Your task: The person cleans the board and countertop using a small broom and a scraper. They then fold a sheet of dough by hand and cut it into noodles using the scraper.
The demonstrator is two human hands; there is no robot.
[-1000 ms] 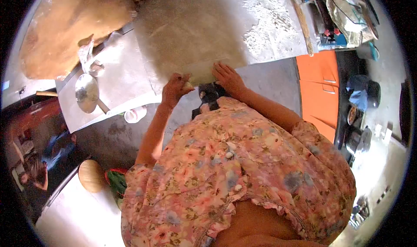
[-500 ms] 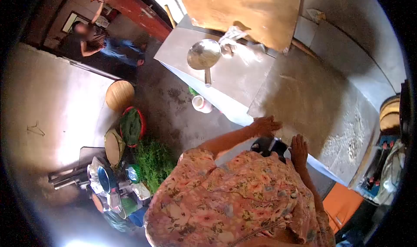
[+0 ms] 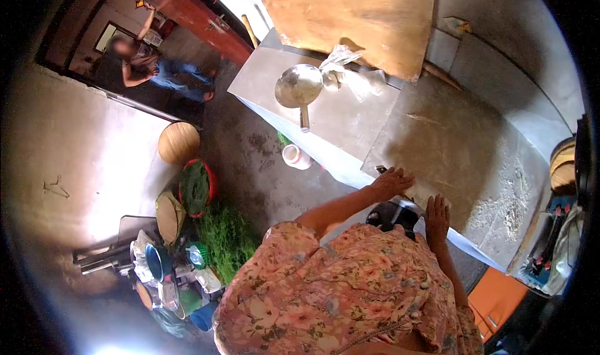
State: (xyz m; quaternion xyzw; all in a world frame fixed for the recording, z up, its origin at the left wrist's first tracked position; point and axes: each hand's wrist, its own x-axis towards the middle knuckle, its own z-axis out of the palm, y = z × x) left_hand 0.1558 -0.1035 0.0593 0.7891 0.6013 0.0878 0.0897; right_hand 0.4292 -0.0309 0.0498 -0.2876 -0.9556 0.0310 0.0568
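Observation:
My left hand (image 3: 394, 181) is at the near edge of the grey tabletop (image 3: 431, 136), open, fingers stretched and holding nothing. Just beyond its fingers a small dark object (image 3: 381, 169) lies at the edge; its kind is unclear. My right hand (image 3: 437, 212) rests flat at the same edge, fingers straight, also without anything in it. White powder (image 3: 503, 205) is scattered on the right part of the top. A metal pan with a handle (image 3: 299, 86) sits farther left, beside a crumpled clear plastic bag (image 3: 350, 74).
A large wooden board (image 3: 350, 24) stands at the back, with a wooden stick (image 3: 442, 75) beside it. On the floor to the left are a white-and-red tub (image 3: 295, 157), leafy greens (image 3: 226, 239) and a red-rimmed basket (image 3: 198, 189). Another person (image 3: 156, 64) stands near the red door.
The whole view has shifted slightly right and down. A small dark object now shows beside my left hand. Both hands stay at the table edge with fingers extended.

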